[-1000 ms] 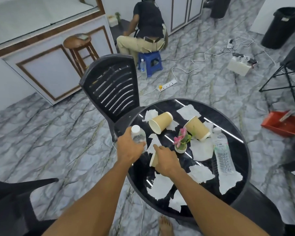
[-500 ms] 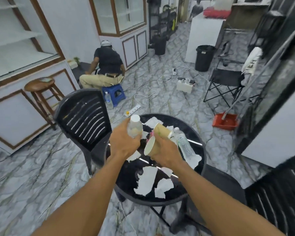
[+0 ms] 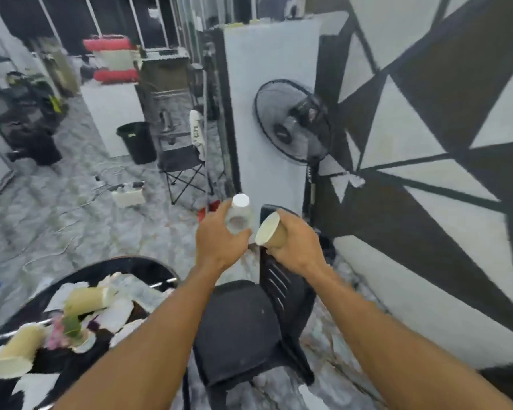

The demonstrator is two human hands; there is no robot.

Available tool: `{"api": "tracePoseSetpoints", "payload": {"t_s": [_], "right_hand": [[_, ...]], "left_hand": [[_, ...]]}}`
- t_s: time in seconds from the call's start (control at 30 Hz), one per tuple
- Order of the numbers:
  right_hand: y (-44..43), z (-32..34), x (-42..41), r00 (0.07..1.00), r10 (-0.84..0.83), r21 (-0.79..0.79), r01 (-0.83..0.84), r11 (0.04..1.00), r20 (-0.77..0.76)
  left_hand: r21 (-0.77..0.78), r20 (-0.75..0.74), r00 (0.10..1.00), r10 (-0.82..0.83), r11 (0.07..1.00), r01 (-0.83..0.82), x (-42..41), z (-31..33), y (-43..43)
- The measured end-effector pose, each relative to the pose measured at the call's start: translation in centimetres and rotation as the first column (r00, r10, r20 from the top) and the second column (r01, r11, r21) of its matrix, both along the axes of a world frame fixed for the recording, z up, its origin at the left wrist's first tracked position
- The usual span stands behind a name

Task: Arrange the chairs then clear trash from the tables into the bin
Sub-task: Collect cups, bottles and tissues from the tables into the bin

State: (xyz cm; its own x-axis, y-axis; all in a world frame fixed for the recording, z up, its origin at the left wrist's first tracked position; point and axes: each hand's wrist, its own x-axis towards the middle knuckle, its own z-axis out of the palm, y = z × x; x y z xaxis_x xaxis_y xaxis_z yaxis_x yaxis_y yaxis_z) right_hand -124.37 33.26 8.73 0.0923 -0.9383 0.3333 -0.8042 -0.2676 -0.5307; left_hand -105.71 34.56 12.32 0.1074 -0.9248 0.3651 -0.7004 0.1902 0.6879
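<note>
My left hand (image 3: 219,244) grips a clear plastic bottle (image 3: 240,216) with a white cap. Close beside it, my right hand (image 3: 296,245) holds a brown paper cup (image 3: 271,230), its mouth turned to the left. Both are raised in front of me, above a black plastic chair (image 3: 249,329). The round black table (image 3: 122,266) sits at the lower left, still carrying two paper cups (image 3: 86,297), torn white paper and a small pink flower pot (image 3: 68,332). A black bin (image 3: 137,142) stands far off on the floor, left of centre.
A black standing fan (image 3: 293,122) is against the white pillar ahead. A folding chair (image 3: 184,170) and a white box with cables (image 3: 128,196) lie on the marble floor between me and the bin. The black-and-white patterned wall (image 3: 427,143) fills the right.
Both hands lifted the bottle and cup off the table. My view swung right, so the table now sits at the lower left and the fan and patterned wall have come into view.
</note>
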Motion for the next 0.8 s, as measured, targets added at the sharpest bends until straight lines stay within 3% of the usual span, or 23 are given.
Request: {"api": "tracePoseSetpoints", "payload": {"t_s": [0.23, 0.43, 0.63, 0.8], "right_hand": [[6.7, -1.6, -24.8, 0.906, -0.424, -0.016, 0.424, 0.906, 0.005], [15.6, -4.6, -42.0, 0.741, -0.671, 0.129, 0.664, 0.737, 0.025], [26.9, -9.7, -52.3, 0.531, -0.844, 0.27, 0.804, 0.53, 0.075], [35.2, -14.9, -55.1, 0.344, -0.936, 0.429, 0.837, 0.34, 0.071]], "left_hand": [[-0.022, -0.006, 0.911, -0.413, 0.911, 0.413, -25.5, -0.4, -0.8], [0.088, -0.012, 0.755, -0.656, 0.751, 0.654, -45.1, -3.4, 3.3], [0.207, -0.036, 0.561, -0.827, 0.543, 0.814, -58.7, -8.1, 10.8], [0.329, 0.015, 0.41, -0.912, 0.392, 0.859, -64.9, -12.6, 15.6]]}}
